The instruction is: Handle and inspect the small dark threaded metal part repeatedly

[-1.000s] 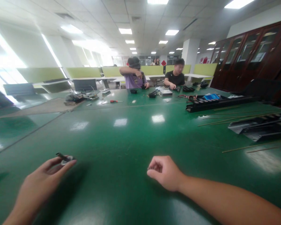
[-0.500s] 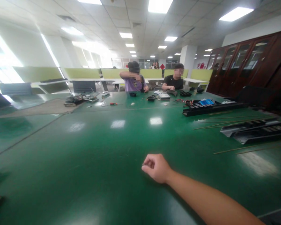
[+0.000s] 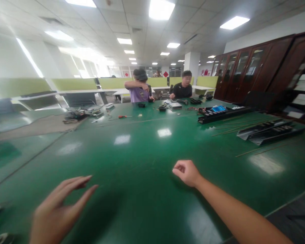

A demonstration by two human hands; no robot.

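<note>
My left hand (image 3: 61,206) is over the near left part of the green table (image 3: 142,149), its thumb and fingers apart with nothing between them. To the right, my right hand (image 3: 186,173) is curled, thumb tip against the fingertips, low over the table top. Whatever those fingers hold, if anything, is too small to make out. No other object lies close to either hand, except items cut off at the lower left edge.
Black metal channels (image 3: 264,134) and thin rods lie at the right. Further back are a black tray (image 3: 218,113), a red screwdriver (image 3: 123,116) and a pile of parts (image 3: 78,113). Two people (image 3: 139,93) sit across the table.
My left hand has come into view from the lower left, fingers spread. My right hand now appears further right, still curled. The view has turned somewhat to the right.
</note>
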